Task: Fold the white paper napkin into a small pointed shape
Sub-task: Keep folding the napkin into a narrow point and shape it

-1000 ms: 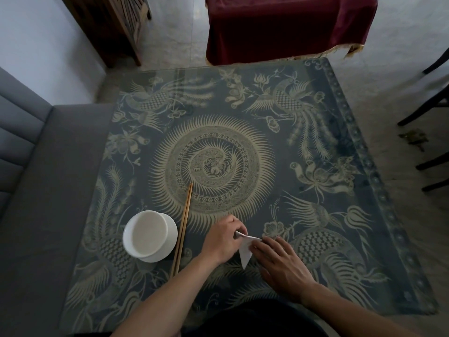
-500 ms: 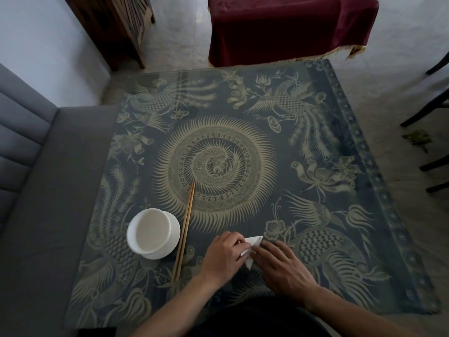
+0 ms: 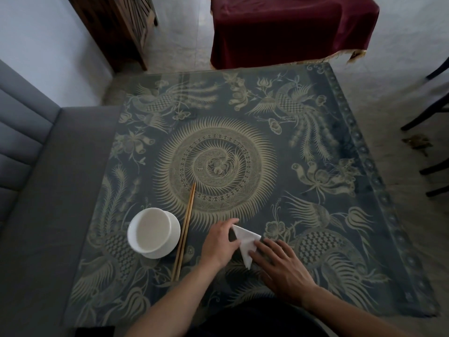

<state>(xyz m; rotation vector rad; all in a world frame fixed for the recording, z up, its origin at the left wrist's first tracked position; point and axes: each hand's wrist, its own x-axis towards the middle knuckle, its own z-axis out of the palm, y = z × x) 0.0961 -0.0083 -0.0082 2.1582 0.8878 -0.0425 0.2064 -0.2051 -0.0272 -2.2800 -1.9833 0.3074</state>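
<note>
Since a moment ago, napkin [image 3: 246, 242] shows more, a downward-pointing triangle between both hands. Left hand [image 3: 220, 242] pinches its upper corner; right hand [image 3: 281, 263] presses flat. Creasing; next, another narrowing fold.

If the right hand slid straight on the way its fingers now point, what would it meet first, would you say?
The right hand points up-left, fingertips already on the folded white paper napkin. Beyond the napkin it would probably meet the left hand gripping the other edge.
</note>
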